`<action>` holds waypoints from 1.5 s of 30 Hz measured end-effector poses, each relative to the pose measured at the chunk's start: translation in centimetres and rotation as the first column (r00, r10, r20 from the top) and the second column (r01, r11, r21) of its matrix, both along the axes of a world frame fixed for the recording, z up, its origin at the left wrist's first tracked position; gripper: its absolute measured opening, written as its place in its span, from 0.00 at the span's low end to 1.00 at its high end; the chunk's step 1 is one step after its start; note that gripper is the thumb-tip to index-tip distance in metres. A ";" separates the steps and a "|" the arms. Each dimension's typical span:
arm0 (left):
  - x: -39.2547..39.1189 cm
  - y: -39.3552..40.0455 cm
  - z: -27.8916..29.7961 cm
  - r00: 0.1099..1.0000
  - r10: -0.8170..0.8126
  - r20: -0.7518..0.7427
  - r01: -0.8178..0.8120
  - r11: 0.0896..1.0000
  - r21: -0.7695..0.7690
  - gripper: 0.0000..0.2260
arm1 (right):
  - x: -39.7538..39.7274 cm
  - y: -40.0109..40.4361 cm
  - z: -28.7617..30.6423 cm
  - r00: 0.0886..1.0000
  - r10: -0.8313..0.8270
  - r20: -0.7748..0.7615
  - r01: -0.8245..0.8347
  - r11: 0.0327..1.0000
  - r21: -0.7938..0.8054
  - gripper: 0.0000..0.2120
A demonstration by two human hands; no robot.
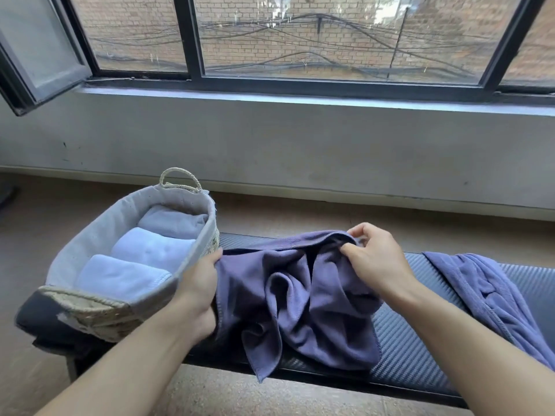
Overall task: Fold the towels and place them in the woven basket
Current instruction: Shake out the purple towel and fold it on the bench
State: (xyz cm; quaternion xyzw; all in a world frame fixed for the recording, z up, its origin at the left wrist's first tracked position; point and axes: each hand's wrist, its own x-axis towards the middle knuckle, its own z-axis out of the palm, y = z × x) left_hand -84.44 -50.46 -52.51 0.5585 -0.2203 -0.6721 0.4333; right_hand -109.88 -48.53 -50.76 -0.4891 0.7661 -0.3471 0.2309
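My left grip [199,291] holds the near-left edge of the crumpled purple towel [300,298] on the black desk [420,349]; my right grip [375,259] pinches its far hem. Left, the lined woven basket [99,307] holds three folded pale-blue towels [150,250]. Another purple towel [492,295] lies right.

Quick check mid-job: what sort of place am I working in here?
Probably a plain indoor room, not clearly a home: a dark padded bench stands by a bare wall under a black-framed window facing a brick wall strung with cables.
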 end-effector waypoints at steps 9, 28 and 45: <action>-0.2 0.2 1.2 0.964 -0.230 -0.131 0.241 0.968 0.073 0.16 | 0.3 0.4 0.4 0.734 -0.113 0.670 -0.011 0.984 0.177 0.13; 0.8 -0.7 -0.7 0.987 0.016 -0.159 0.019 0.977 0.211 0.14 | -0.5 -0.9 -1.1 0.396 -0.392 0.830 0.282 0.912 0.297 0.08; -2.5 3.2 -0.1 0.952 -0.300 0.059 0.305 0.917 -0.258 0.14 | 5.5 2.9 -0.1 0.743 0.316 0.590 -0.444 0.892 0.081 0.25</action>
